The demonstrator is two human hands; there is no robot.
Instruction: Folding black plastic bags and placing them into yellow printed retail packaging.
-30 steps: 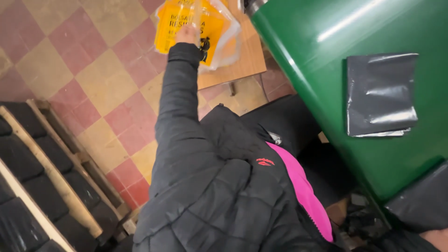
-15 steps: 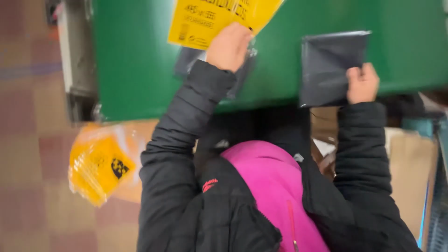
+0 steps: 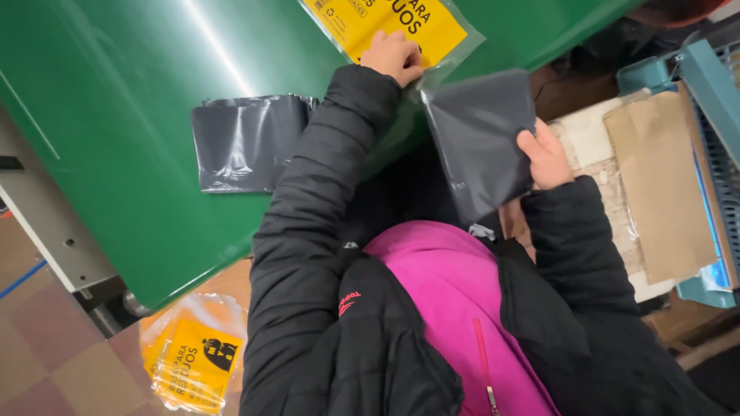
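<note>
The left hand [image 3: 393, 55] pressed fingers curled onto a yellow printed plastic bag [image 3: 385, 23] lying on the green metal surface [image 3: 139, 92]. The right hand [image 3: 546, 158] pinched a folded dark grey plastic bag [image 3: 478, 139] by its edge, just right of the left wrist. Another folded dark grey bag [image 3: 247, 142] lay left of that arm.

Yellow bag [image 3: 393, 23] top cut off

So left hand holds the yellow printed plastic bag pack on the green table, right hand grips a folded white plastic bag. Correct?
Not quite. In the head view the right hand grips a folded black plastic bag, not a white one. The rest stands: the left hand holds the yellow printed plastic bag pack on the green table.
</note>
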